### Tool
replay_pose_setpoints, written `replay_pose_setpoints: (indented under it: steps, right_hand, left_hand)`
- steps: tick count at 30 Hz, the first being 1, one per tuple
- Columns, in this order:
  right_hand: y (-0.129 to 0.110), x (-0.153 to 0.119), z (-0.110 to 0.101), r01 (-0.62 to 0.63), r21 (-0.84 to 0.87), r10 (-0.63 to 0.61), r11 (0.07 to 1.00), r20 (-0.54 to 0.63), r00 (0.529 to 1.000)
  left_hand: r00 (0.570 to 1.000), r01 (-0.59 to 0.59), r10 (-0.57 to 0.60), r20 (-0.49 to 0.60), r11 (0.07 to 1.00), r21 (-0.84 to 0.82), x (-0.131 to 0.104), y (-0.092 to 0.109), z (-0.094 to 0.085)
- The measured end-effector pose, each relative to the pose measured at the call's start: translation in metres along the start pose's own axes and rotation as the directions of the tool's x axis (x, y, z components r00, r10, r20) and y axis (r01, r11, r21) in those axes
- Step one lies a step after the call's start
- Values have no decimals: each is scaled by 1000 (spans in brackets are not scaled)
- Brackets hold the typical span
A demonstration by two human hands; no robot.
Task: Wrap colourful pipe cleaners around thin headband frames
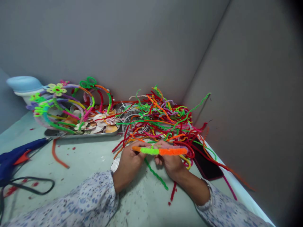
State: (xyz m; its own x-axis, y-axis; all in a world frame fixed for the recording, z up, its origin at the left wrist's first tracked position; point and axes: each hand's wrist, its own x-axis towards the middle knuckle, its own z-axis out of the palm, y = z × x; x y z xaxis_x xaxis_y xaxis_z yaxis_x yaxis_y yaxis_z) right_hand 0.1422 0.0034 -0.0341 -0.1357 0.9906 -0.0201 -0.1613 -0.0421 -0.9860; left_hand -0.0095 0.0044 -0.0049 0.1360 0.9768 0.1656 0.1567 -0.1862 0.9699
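Note:
A fuzzy headband point(172, 152) wrapped in orange, lime green and some purple is held level between my hands. My left hand point(129, 162) is closed round its left part. My right hand point(169, 160) has its fingers curled beneath the band, near its middle. A green pipe cleaner point(156, 174) extends down from between the hands toward the table; whether a hand grips its upper end is hidden. Just behind the hands lies a tangled heap of colourful pipe cleaners point(163, 116).
Several finished headbands point(88, 94) stand on a metal tray point(82, 135) of shells. Wire coils point(133, 121) lie beside it. A blue glue gun point(22, 149) with a cable is at left, a dark phone point(209, 165) at right. A white container with a blue lid point(25, 84) stands back left.

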Motion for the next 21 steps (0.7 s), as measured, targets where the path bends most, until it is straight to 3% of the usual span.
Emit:
replay_pose_setpoints:
  steps: [13,21]
  right_hand:
    - [1,1,1,-12,-14,12,1000,-52,999]
    - [-5,-2,1,-123,-112,118,986,-52,992]
  left_hand:
    - [1000,23,-23,3,999,-38,0,-3,2]
    - [993,63,-58,99,997,-47,0,1,1]
